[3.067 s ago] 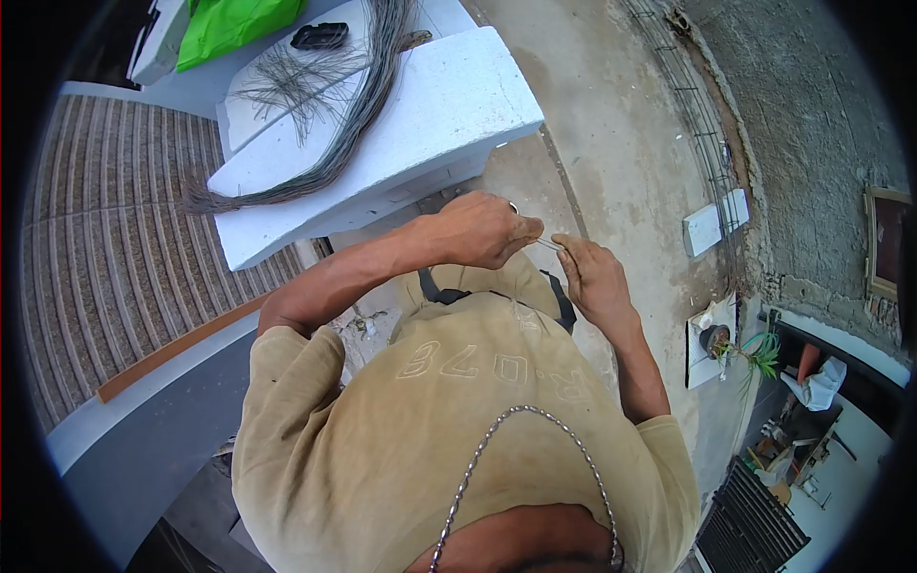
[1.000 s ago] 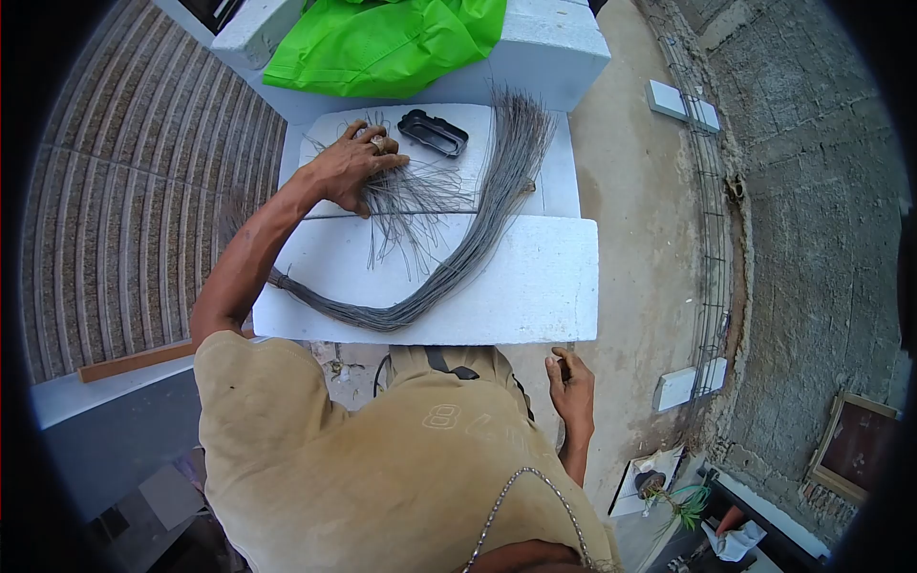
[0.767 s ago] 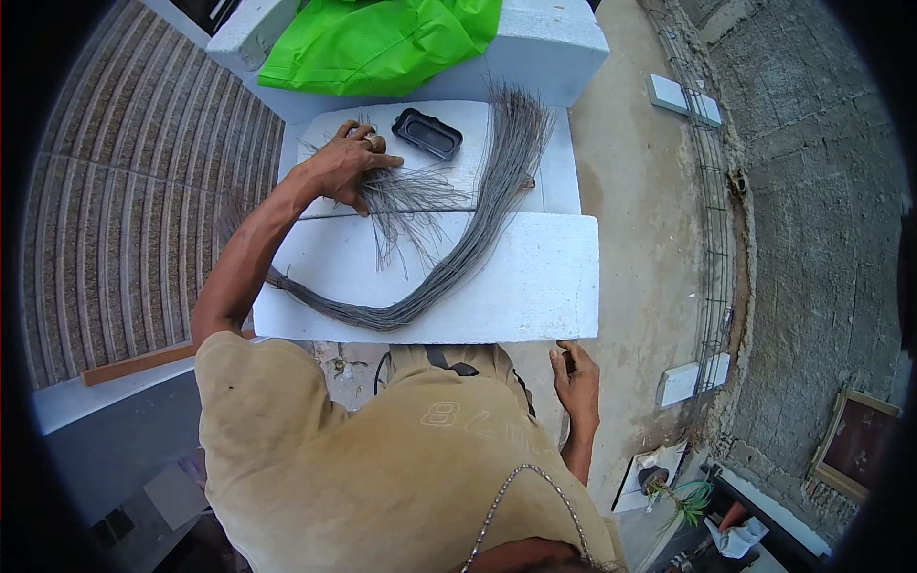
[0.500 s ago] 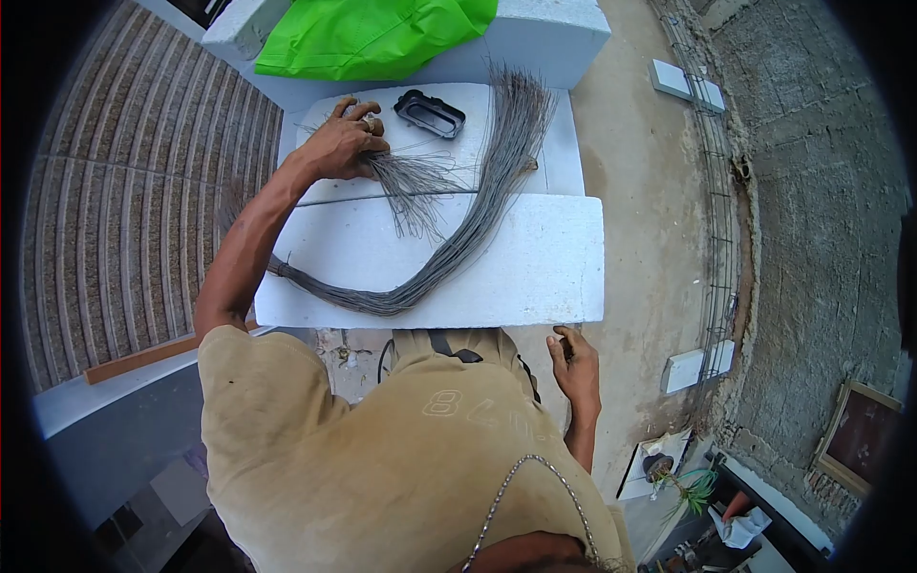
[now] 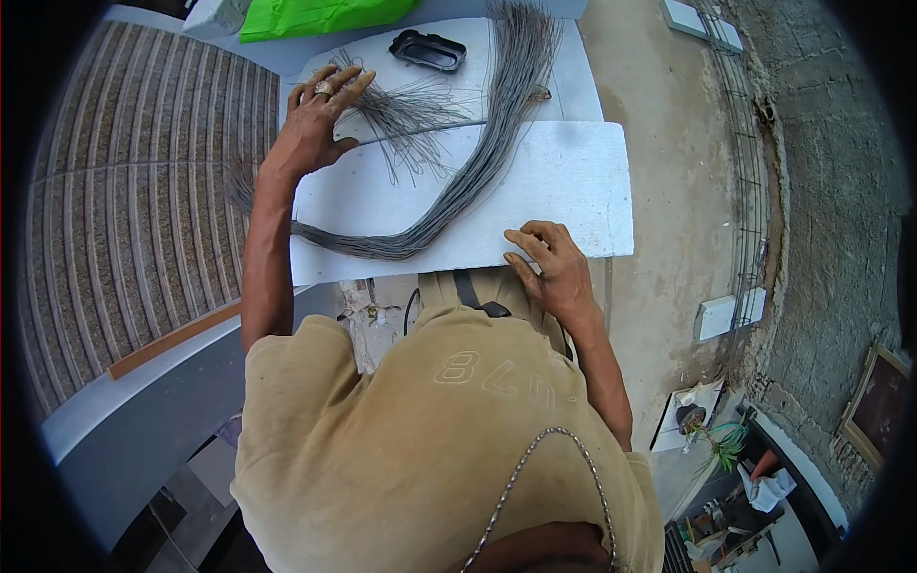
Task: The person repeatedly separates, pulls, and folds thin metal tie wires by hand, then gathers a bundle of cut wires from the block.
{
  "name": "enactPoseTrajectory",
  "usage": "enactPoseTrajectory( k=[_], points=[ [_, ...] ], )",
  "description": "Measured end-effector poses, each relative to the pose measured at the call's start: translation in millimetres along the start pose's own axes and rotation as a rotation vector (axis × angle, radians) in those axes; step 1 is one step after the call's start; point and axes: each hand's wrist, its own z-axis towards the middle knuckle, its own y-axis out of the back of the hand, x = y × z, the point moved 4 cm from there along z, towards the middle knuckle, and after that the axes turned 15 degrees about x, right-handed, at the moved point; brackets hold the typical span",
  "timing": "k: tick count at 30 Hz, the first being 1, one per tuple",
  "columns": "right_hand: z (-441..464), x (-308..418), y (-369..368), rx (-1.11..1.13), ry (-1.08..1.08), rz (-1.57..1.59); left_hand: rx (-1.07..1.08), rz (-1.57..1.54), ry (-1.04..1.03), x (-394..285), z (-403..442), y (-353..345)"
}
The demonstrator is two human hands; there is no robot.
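Observation:
My left hand [image 5: 317, 122] is over the left side of the white foam boards [image 5: 544, 186], fingers spread and thumb out, with nothing in it. Just right of it lies a small bundle of thin bent wires [image 5: 406, 119], fanned out loosely. A long, thick bundle of grey wire [image 5: 449, 205] curves across the boards from the far right, passing behind my left forearm to the left edge. My right hand [image 5: 552, 270] is at the near edge of the front board, fingers lightly bent and apart from the thumb, holding nothing visible.
A black plastic tray [image 5: 428, 50] sits on the rear board. Behind it, a bright green bag [image 5: 315, 17] lies on a white block. Ribbed panels [image 5: 162, 191] stand at the left; a steel rebar cage [image 5: 750, 172] runs along the wall at the right.
My left hand has come off the small wire bundle and its fingers have spread. My right hand has risen from beside the board to its near edge. The view has shifted downward.

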Motion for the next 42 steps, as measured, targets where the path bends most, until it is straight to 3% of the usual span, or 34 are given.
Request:
enactPoseTrajectory(
  k=[1,4,10,13,19,22,29,34,39,42],
  points=[
    [8,5,-4,0.006,0.057,0.025,-0.199,-0.077,-0.027,-10,-19,8],
    [21,16,-24,0.046,0.224,0.034,-0.377,-0.527,0.002,-14,-68,-13],
    [47,35,-58,0.011,0.388,-0.135,-0.529,-0.334,0.193,-18,-129,-66],
    [50,40,-60,0.058,0.393,-0.217,-0.612,-0.64,0.264,-9,-134,-89],
    [52,47,-38,0.091,0.522,-0.271,-0.692,-0.444,0.187,-10,-132,-105],
    [32,35,-28,0.244,0.454,-0.178,-0.701,-0.477,0.175,-11,-131,-104],
    [-53,36,29,0.082,0.334,0.045,-0.704,-0.462,0.2,-8,-132,-111],
    [-105,-10,68,-0.063,0.255,0.182,-0.701,-0.505,0.227,-6,-130,-113],
    [-153,-17,120,-0.214,0.175,0.416,-0.698,-0.511,0.227,-8,-131,-114],
    [-236,-53,183,-0.419,0.234,0.748,-0.733,-0.489,0.207,-4,-127,-113]
  ],
)
